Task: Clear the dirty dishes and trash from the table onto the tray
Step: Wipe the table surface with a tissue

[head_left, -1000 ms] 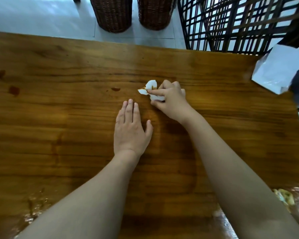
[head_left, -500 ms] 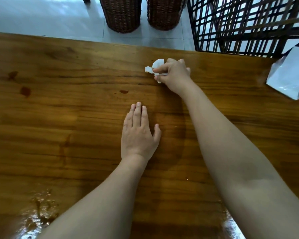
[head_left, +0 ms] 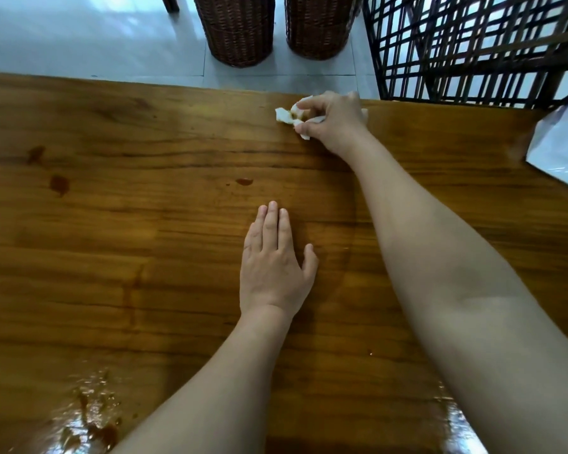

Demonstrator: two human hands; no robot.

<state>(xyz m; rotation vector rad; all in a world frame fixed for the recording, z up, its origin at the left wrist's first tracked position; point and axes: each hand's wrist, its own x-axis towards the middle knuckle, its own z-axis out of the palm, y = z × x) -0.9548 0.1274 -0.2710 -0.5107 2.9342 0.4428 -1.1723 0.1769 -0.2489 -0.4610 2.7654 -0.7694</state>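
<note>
The right hand [head_left: 332, 122] pinches a dirty napkin [head_left: 287, 115]; the left hand [head_left: 273, 267] lies flat on the worktop [head_left: 145, 224]. No tray shows, and spills [head_left: 59, 184] remain.

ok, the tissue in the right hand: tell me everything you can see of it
The tissue is a small crumpled wad of thin white paper, with brownish-orange stains near its middle. The right hand pinches it, thumb and fingers curled round it, and hides much of it. Ragged ends stick out to the left of the fingers and below them. It sits near the far edge of the wooden table. Whether it touches the surface cannot be told.
</note>
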